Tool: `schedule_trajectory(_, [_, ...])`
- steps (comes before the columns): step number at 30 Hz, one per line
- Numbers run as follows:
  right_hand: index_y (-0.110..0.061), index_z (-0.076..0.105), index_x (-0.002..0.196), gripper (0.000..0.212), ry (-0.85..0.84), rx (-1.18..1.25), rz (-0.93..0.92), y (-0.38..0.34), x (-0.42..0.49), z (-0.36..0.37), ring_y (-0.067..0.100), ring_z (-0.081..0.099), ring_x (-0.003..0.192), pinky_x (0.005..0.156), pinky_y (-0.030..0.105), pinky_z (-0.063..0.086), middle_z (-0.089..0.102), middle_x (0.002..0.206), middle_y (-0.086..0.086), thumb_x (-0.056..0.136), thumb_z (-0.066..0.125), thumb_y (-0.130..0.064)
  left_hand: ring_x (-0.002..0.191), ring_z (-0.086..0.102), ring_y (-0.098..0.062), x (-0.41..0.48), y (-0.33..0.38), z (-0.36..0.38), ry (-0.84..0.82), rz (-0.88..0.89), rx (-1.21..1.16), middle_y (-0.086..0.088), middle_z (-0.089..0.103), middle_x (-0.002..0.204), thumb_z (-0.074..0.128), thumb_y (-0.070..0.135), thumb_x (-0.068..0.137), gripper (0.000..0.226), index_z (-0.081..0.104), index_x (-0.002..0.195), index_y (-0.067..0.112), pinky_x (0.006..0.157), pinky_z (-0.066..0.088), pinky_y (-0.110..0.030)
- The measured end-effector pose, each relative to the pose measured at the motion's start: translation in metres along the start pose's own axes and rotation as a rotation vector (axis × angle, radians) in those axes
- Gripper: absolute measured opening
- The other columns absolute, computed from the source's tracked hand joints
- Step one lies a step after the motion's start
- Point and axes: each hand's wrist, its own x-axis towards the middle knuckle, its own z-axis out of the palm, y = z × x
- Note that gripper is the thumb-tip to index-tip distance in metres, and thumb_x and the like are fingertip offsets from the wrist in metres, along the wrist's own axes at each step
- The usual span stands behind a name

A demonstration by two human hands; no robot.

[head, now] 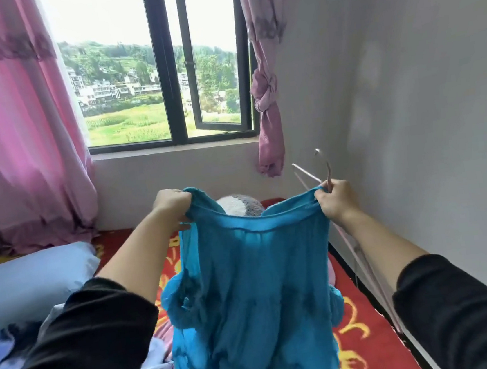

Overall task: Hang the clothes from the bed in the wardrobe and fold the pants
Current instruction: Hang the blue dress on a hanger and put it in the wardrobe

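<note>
A teal, thin, crinkled garment point(257, 289) hangs in the air above the bed, stretched by its top hem between both hands. My left hand point(172, 206) grips the left end of the hem. My right hand point(336, 201) grips the right end together with a pink clothes hanger point(327, 171), whose metal hook rises above the fist and whose thin arms stick out left and down along my right forearm. The garment's lower part falls out of the frame at the bottom.
The bed carries a red blanket with yellow patterns point(362, 334), a light blue pillow point(31, 278) and rumpled blue clothes point(7, 360) at the left. A grey-white plush object point(240, 206) lies behind the garment. A white wall runs along the right; pink curtains point(16, 143) flank the window.
</note>
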Motion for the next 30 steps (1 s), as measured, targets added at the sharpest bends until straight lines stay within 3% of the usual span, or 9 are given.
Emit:
schedule_trajectory(2, [-0.006,0.066,0.078,0.012,-0.057,0.025,0.018,0.006,-0.003,0.008,0.022,0.055,0.069,0.064,0.028,0.041,0.06,0.068,0.004,0.084,0.057,-0.011,0.062,0.061,-0.028,0.004,-0.012,0.006,-0.013,-0.07,-0.147,-0.015,0.061,0.079,0.046,0.013,0.092,0.011,0.053,0.083,0.01,0.044,0.052,-0.034])
schedule_trajectory(6, [-0.007,0.067,0.077,0.012,-0.2,-0.043,-0.025,0.017,-0.009,0.015,0.022,0.056,0.072,0.069,0.031,0.043,0.061,0.07,0.003,0.084,0.058,-0.012,0.057,0.056,-0.024,0.007,-0.024,0.016,-0.043,-0.112,-0.176,-0.009,0.055,0.069,0.057,0.022,0.089,0.015,0.053,0.086,0.008,0.048,0.046,-0.028])
schedule_trajectory(10, [-0.011,0.071,0.078,0.012,-0.275,-0.029,-0.041,0.022,-0.019,0.016,0.018,0.058,0.073,0.071,0.031,0.047,0.066,0.074,0.003,0.082,0.059,-0.009,0.042,0.057,-0.016,0.004,-0.019,0.02,-0.153,-0.09,-0.266,-0.009,0.054,0.076,0.067,0.01,0.079,0.017,0.057,0.091,0.007,0.042,0.047,-0.022])
schedule_trajectory(12, [-0.014,0.071,0.08,0.014,-0.306,0.054,-0.04,0.023,-0.026,0.016,0.015,0.057,0.072,0.071,0.031,0.049,0.066,0.076,0.002,0.083,0.059,-0.006,0.049,0.064,-0.018,0.003,-0.015,0.02,-0.213,-0.117,-0.386,-0.01,0.058,0.087,0.062,0.013,0.083,0.01,0.056,0.091,0.01,0.048,0.054,-0.024])
schedule_trajectory(15, [-0.009,0.071,0.088,0.016,-0.373,0.302,-0.031,0.026,-0.034,0.013,0.013,0.057,0.073,0.069,0.022,0.05,0.065,0.081,0.008,0.085,0.06,0.003,0.082,0.066,-0.032,0.009,-0.019,0.021,-0.154,-0.136,-0.569,-0.017,0.055,0.102,0.036,0.002,0.089,0.02,0.05,0.101,0.009,0.061,0.056,-0.037])
schedule_trajectory(18, [-0.009,0.066,0.099,0.02,-0.483,0.467,0.027,0.032,-0.039,0.012,0.011,0.055,0.065,0.056,0.021,0.045,0.065,0.081,0.004,0.087,0.058,0.005,0.081,0.063,-0.034,0.02,-0.034,0.024,-0.045,-0.106,-0.618,-0.019,0.056,0.098,0.022,-0.013,0.087,0.041,0.054,0.104,0.006,0.069,0.057,-0.042])
schedule_trajectory(21, [-0.016,0.055,0.108,0.024,-0.592,0.483,0.099,0.04,-0.038,0.014,0.006,0.038,0.049,0.045,0.023,0.027,0.059,0.068,-0.007,0.09,0.054,0.0,0.071,0.057,-0.026,0.028,-0.049,0.025,0.008,-0.035,-0.536,-0.013,0.057,0.088,0.032,-0.017,0.086,0.046,0.054,0.114,0.01,0.067,0.051,-0.036])
schedule_trajectory(25, [-0.009,0.063,0.097,0.017,-0.537,0.531,0.124,0.049,-0.036,0.022,0.005,0.036,0.047,0.044,0.02,0.024,0.059,0.067,-0.004,0.089,0.053,0.003,0.066,0.059,-0.017,0.035,-0.061,0.023,0.073,-0.022,-0.598,-0.005,0.06,0.089,0.059,-0.005,0.089,0.032,0.051,0.112,0.015,0.054,0.049,-0.025])
schedule_trajectory(30, [-0.005,0.069,0.095,0.017,-0.516,0.619,0.129,0.054,-0.036,0.028,0.007,0.036,0.05,0.046,0.021,0.026,0.061,0.068,0.0,0.089,0.055,0.002,0.093,0.058,-0.021,0.045,-0.078,0.023,0.113,0.015,-0.455,-0.009,0.058,0.111,0.069,0.014,0.087,0.04,0.05,0.121,0.01,0.085,0.051,-0.037])
